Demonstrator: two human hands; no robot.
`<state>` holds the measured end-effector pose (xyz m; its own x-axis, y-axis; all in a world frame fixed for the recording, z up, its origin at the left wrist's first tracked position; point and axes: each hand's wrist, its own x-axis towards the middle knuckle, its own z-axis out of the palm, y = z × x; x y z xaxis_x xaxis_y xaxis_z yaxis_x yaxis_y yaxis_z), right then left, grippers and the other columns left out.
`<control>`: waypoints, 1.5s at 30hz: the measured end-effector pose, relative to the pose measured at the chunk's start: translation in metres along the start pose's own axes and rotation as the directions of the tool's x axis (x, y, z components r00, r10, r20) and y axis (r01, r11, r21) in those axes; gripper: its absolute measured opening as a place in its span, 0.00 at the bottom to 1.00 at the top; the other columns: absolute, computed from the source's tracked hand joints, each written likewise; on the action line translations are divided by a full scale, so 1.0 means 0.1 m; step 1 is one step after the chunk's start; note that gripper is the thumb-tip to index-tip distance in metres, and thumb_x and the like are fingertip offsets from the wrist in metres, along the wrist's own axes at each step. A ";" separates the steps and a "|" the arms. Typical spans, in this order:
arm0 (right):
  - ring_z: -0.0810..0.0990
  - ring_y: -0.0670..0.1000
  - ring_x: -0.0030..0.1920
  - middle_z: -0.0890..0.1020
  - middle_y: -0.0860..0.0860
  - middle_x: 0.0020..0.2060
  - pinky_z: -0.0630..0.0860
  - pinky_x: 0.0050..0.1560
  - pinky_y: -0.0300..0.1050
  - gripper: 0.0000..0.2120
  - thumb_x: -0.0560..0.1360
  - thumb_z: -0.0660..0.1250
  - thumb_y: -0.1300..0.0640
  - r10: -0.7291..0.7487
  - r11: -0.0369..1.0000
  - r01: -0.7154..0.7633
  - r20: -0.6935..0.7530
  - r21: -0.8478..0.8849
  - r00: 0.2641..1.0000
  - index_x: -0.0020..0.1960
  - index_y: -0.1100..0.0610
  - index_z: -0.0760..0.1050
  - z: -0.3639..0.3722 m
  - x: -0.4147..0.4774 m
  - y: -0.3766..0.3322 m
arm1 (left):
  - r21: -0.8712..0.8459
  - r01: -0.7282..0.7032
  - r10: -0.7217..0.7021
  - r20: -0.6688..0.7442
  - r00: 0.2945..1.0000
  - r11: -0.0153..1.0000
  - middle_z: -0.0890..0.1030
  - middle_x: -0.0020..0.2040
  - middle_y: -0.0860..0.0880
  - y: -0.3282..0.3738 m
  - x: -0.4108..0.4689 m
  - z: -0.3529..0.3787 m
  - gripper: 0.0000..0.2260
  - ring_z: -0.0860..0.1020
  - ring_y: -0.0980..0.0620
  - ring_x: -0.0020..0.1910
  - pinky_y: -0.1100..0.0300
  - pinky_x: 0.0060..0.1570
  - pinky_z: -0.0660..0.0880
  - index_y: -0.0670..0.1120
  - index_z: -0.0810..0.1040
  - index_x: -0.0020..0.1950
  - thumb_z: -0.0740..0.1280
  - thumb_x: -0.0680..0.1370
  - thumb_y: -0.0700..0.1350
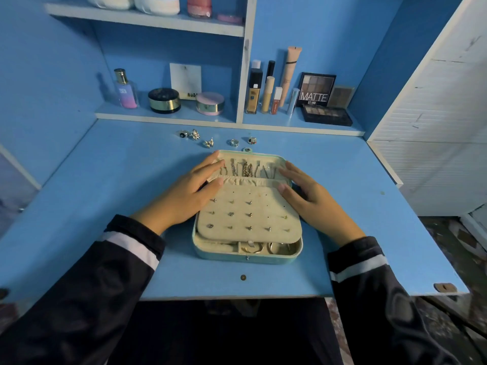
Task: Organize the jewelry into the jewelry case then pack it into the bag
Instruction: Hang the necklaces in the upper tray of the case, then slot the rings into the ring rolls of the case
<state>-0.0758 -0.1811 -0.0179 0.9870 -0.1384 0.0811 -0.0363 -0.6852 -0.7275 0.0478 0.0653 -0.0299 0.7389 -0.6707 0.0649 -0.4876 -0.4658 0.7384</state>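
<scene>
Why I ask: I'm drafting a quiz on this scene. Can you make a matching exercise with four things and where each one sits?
Things:
1. stud earrings
2. MATTE palette
3. loose rings
4. chains

Places:
a. on the desk, behind the jewelry case
b. on the back shelf
c. in the case's lid
d. pinned to the cream panel

Pairs: 1-d, 2-b, 3-a, 4-c

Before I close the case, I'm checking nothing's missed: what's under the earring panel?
Below the earring panel, the jewelry case shows gold-toned hoops in its front compartments. The rest of the tray beneath is covered by the panel.
</scene>
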 end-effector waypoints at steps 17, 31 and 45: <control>0.67 0.44 0.71 0.68 0.42 0.73 0.67 0.72 0.51 0.31 0.78 0.57 0.37 0.014 1.000 -0.014 0.028 0.026 1.000 0.77 0.49 0.59 0.02 -0.23 -0.01 | 0.001 0.132 -0.132 -0.044 0.990 0.991 0.48 0.80 0.61 0.13 -0.29 0.12 0.24 0.50 0.67 0.75 0.68 0.69 0.47 0.53 0.51 0.81 0.51 0.85 0.53; 0.61 0.36 0.72 0.63 0.40 0.74 0.59 0.74 0.37 0.30 0.78 0.63 0.44 0.025 0.996 -0.030 0.062 0.082 0.998 0.76 0.51 0.62 -0.02 -0.39 -0.09 | 0.013 0.058 -0.058 0.031 0.998 0.998 0.47 0.79 0.65 0.17 -0.62 0.03 0.27 0.47 0.73 0.73 0.75 0.68 0.46 0.55 0.51 0.81 0.50 0.82 0.57; 0.62 0.35 0.72 0.65 0.37 0.72 0.61 0.73 0.37 0.39 0.68 0.73 0.45 -0.049 0.980 0.026 0.117 0.195 0.992 0.75 0.48 0.62 -0.07 -0.74 -0.07 | 0.173 -0.099 0.073 0.154 0.985 0.980 0.42 0.77 0.70 0.09 -0.95 -0.08 0.37 0.46 0.71 0.75 0.61 0.75 0.52 0.67 0.38 0.77 0.49 0.73 0.75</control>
<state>-0.1496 -0.1714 -0.0137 0.9991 -0.0198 0.0367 0.0204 -0.5358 -0.8441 -0.0233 0.1298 -0.0239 0.6208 -0.7838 0.0138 -0.6315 -0.4895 0.6013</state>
